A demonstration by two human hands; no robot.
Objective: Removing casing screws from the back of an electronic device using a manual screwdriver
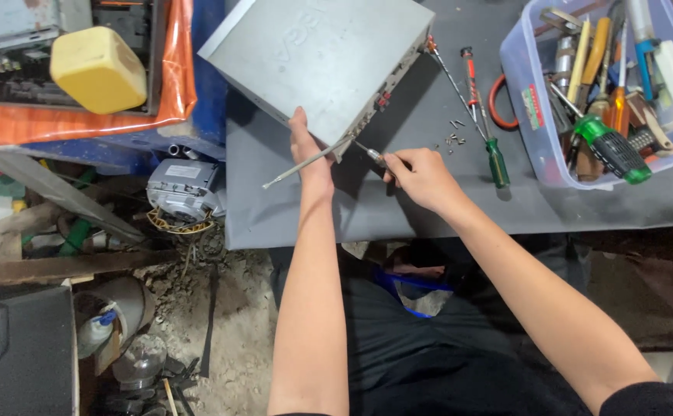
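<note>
Grey metal case [321, 58] tilted at upper centre on the dark surface [398, 208], left hand [309, 150] flat against its near edge, right hand [421, 176] closed on a screwdriver [369, 152] at the case's corner, loose screws [454, 139] nearby, tool tub [523, 92] at upper right.

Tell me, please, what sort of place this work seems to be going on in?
Probably a small electronics repair workshop. A grey metal device case lies on the grey table, a clear plastic bin holds assorted hand tools, screwdrivers lie loose, and an electric motor sits among clutter on the dirt floor.
</note>
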